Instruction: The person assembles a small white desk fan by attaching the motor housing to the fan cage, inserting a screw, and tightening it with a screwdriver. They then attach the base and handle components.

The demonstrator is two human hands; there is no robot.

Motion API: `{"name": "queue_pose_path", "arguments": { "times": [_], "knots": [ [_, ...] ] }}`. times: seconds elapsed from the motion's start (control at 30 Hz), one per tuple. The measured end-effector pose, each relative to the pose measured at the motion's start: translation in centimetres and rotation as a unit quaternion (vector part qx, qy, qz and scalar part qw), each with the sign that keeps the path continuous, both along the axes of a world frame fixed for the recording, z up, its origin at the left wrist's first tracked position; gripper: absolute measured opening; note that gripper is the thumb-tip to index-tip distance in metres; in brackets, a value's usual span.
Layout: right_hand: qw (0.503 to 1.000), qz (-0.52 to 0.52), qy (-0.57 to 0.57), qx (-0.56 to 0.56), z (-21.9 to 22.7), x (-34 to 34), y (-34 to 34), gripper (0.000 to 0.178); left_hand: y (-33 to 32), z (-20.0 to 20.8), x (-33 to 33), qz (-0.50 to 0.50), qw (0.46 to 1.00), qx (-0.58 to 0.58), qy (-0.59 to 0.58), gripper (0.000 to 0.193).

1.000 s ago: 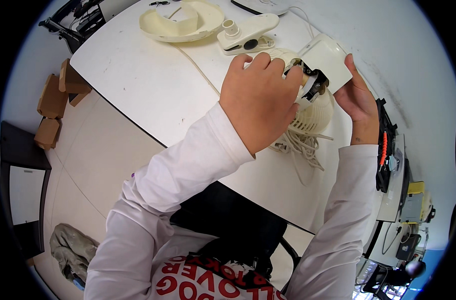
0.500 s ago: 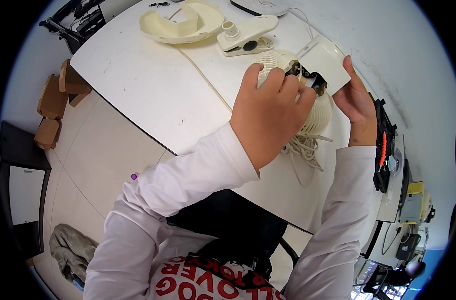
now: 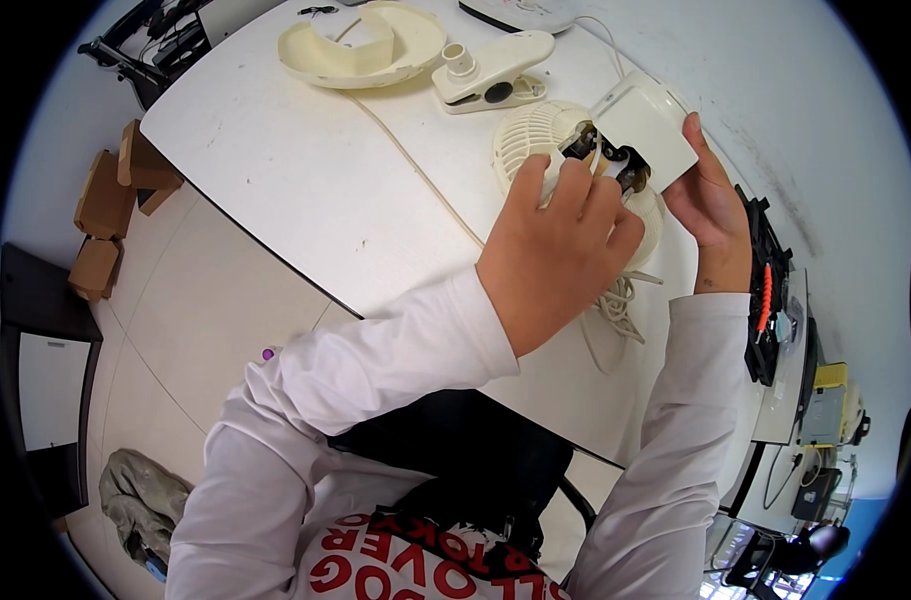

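A cream fan (image 3: 527,134) with a slotted housing lies on the table. Its back is uncovered, showing a dark motor (image 3: 582,142) and wires. My left hand (image 3: 563,235) reaches over it, knuckles up, fingers bent down onto the near side of the housing; the fingertips are partly hidden. A smooth, white, squarish plastic piece (image 3: 647,128) is tilted up against the fan's right side. My right hand (image 3: 713,200) grips that piece from its right edge, thumb along the rim, the other fingers behind it. A coiled cream cord (image 3: 620,312) lies just below the fan.
Farther back stand a cream clip base (image 3: 495,75) and a cream curved tray-like shell (image 3: 365,65). A cable (image 3: 405,150) runs across the white table (image 3: 275,170). Black parts with an orange coiled cord (image 3: 764,298) lie at the right edge. Cardboard boxes (image 3: 105,195) stand on the floor.
My left hand has drawn slightly back toward me and to the right, uncovering more of the housing and motor. My right hand and the white piece have barely moved.
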State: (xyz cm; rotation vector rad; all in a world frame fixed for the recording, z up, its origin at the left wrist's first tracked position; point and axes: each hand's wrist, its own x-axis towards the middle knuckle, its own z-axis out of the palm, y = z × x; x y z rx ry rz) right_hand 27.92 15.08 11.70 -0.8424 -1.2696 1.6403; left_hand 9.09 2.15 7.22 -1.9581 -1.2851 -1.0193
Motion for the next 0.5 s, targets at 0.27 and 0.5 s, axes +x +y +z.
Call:
{"name": "queue_pose_path", "arguments": {
  "times": [0.27,0.5],
  "knots": [
    [1.0,-0.006,-0.011,0.012,-0.07,-0.1,-0.17,0.056,0.05,-0.75,0.25,-0.004,1.0,0.013,-0.001,0.019],
    [1.0,0.001,-0.023,0.018,0.05,-0.24,-0.34,0.06,-0.11,-0.64,0.51,0.005,1.0,0.007,0.003,0.019]
  ]
}}
